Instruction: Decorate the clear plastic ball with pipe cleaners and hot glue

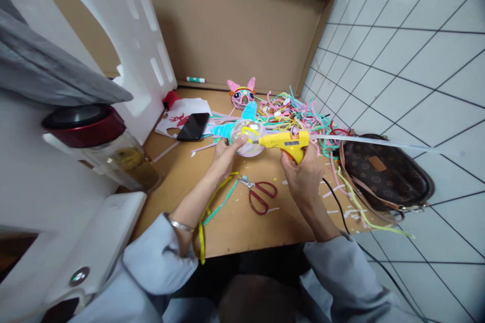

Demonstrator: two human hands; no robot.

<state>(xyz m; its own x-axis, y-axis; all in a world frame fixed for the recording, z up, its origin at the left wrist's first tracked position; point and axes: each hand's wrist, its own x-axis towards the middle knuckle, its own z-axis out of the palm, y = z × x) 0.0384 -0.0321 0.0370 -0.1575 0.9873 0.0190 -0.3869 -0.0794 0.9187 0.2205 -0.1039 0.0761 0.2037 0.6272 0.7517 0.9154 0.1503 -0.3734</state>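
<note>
Head view: your left hand [226, 154] cups the clear ball craft [248, 137] steady above the cardboard [235, 232], while your right hand [303, 171] grips the yellow glue gun [285, 142], nozzle touching it.

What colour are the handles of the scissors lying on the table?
Dark red, seen best in the head view: the scissors lie between the two hands.

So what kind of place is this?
Probably a makeshift craft corner on a tiled floor. Cardboard serves as the work surface, strewn with pipe cleaners and scissors, and the right hand holds a glue gun.
</note>
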